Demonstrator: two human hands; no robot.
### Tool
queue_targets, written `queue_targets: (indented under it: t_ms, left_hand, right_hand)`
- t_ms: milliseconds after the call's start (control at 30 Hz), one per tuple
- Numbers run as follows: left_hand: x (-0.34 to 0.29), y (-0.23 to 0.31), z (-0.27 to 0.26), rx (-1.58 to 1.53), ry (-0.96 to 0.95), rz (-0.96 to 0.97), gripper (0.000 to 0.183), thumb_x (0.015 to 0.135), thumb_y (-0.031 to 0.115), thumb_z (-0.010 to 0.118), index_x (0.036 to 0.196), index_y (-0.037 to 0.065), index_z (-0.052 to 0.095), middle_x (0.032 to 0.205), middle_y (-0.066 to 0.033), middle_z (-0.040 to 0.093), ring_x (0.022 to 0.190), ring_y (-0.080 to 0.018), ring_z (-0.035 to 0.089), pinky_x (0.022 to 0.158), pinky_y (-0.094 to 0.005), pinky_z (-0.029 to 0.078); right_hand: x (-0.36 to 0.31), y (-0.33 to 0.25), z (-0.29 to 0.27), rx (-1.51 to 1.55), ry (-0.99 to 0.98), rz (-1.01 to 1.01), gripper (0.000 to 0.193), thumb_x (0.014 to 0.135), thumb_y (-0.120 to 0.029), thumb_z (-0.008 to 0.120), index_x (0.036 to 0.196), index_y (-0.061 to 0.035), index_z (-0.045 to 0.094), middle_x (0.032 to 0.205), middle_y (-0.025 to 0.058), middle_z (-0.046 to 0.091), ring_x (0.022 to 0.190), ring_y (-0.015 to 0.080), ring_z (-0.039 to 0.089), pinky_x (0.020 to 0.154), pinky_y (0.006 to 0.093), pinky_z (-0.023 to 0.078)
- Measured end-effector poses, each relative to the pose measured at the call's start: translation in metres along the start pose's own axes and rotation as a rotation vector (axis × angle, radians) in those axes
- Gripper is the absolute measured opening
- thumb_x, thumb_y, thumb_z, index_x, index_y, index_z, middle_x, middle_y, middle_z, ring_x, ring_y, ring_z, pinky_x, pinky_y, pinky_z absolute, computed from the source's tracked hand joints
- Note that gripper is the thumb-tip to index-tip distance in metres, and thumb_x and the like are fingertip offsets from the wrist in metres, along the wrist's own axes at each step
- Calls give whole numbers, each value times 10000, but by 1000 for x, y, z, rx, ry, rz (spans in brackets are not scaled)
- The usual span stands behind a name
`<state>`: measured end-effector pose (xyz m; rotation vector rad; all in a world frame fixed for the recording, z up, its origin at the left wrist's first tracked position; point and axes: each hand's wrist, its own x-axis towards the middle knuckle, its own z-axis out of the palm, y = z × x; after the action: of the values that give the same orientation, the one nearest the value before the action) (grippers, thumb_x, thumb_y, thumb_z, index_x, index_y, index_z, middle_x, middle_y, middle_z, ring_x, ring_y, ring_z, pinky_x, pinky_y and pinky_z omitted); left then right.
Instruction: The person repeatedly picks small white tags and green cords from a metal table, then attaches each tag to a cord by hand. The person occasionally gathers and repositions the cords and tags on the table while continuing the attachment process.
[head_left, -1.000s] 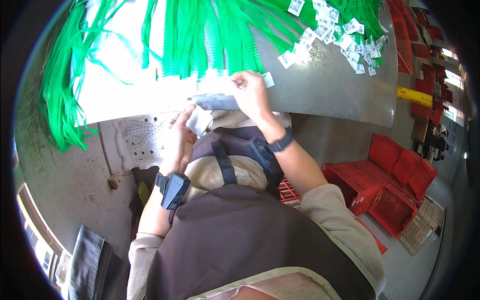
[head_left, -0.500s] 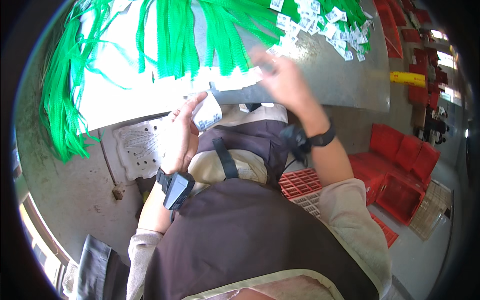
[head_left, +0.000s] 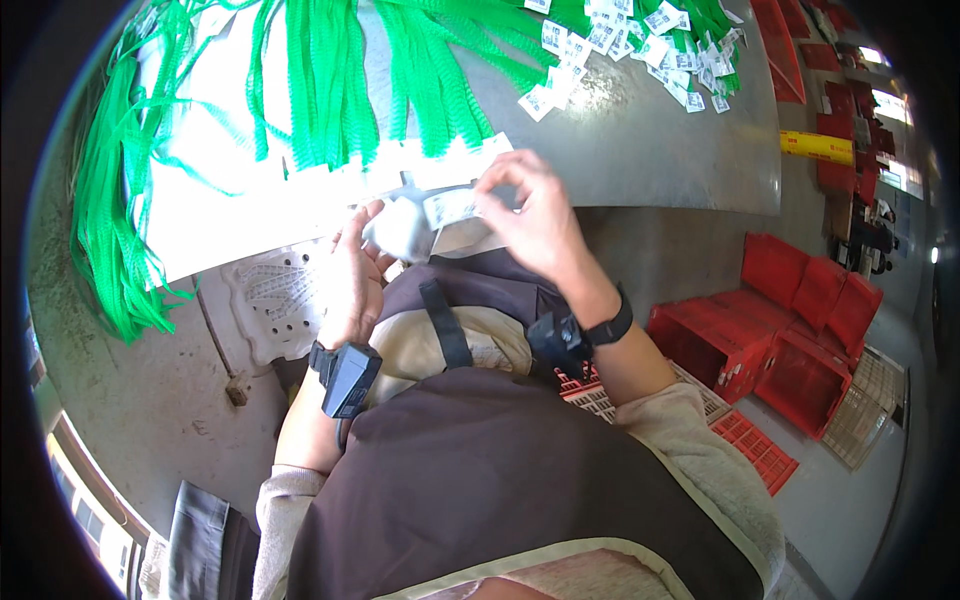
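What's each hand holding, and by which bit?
The left hand holds a white roll by its left side; the right hand pinches a white label by its right end.

The label roll [head_left: 402, 230] is just a blur to me, toward half past ten; green netting [head_left: 335, 95] gets cut off around twelve.

Metal tbl [head_left: 690, 165]: grn mesh strips [head_left: 330, 100], wht tags [head_left: 604, 37]
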<state>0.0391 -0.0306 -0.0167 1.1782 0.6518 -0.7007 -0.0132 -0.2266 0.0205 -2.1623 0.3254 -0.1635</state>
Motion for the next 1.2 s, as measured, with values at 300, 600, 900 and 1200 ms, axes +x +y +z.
queue_targets:
  t_ms: [300, 600, 900, 1200]
  left_hand:
    - [-13, -5, 15, 93, -234, 298, 321, 832, -21, 554, 1152, -10, 548, 1003, -74, 623, 857, -98, 587, 772, -221, 462]
    - [-16, 14, 12, -62, -302, 120, 290, 905, 131, 466, 1076, -67, 590, 1101, -133, 601, 981, -190, 592, 844, -326, 493]
    - [-17, 14, 14, -63, -216, 141, 293, 893, 149, 523, 1109, -33, 600, 1076, -98, 607, 950, -164, 586, 822, -292, 470]
    - [-5, 3, 14, -25, -65, 35, 386, 909, 266, 506, 1172, -16, 521, 1130, -87, 560, 951, -161, 571, 788, -309, 472]
  right_hand:
    - [49, 80, 3, -412, 194, -137, 119, 696, -111, 709, 766, -54, 631, 895, 120, 606, 887, 251, 569, 791, 355, 444]
    - [84, -3, -93, -711, 226, 94, 588, 721, -30, 688, 1253, 9, 441, 1146, 225, 562, 970, 344, 586, 773, 399, 488]
    - [-16, -10, 21, 426, -203, 78, 154, 808, -53, 667, 952, 1, 668, 815, 17, 651, 717, 53, 547, 654, 203, 445]
    - [2, -2, -3, 419, -107, 197, 72, 746, -52, 660, 810, -30, 635, 844, 39, 600, 718, 93, 529, 615, 243, 425]
